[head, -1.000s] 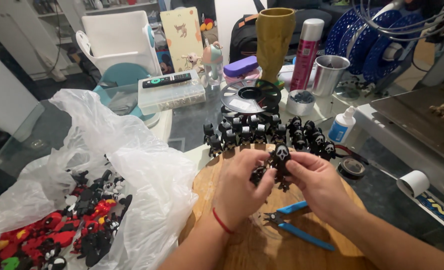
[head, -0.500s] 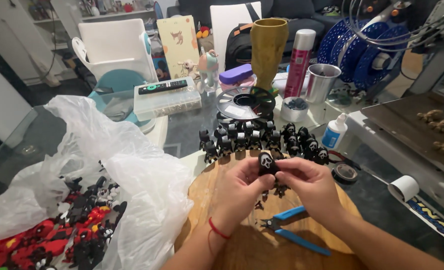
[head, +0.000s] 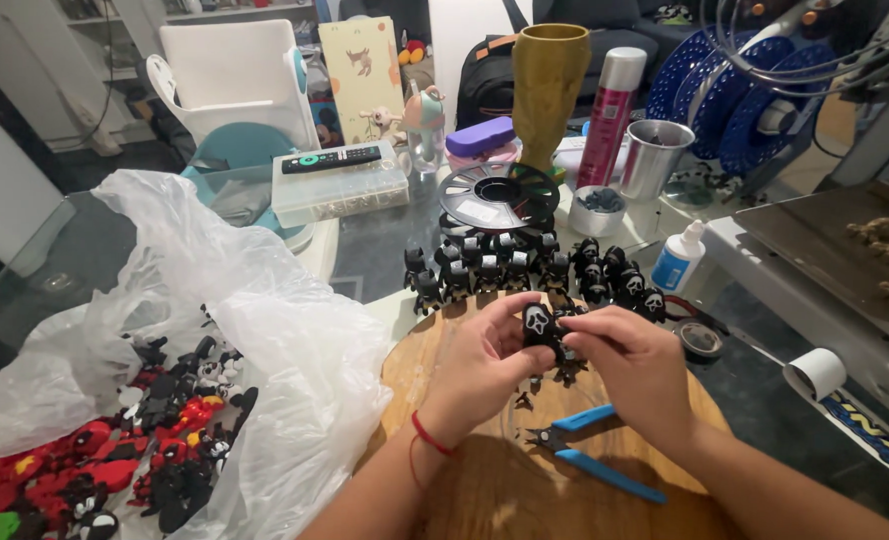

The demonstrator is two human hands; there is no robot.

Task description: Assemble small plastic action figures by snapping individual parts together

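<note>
Here, looking down from the head camera, we see our two hands over a round wooden board (head: pixel 485 480). Our left hand (head: pixel 480 365) and our right hand (head: pixel 633 362) both pinch one small black figure with a white ghost face (head: pixel 538 326), and it sits between our fingertips, just above the board. Under it lie little black bits on the wood. Blue-handled cutters (head: pixel 590 452) rest on the board near our right wrist. Just behind our hands stands a crowd of the same black figures (head: pixel 525 265) in rows on the table. To the left lies a clear plastic bag (head: pixel 265 340), open, with red and black toy pieces (head: pixel 135 440) inside. Farther back we see an empty grey spool (head: pixel 500 195), a tall gold vase (head: pixel 548 85) and a white glue bottle (head: pixel 680 258).
</note>
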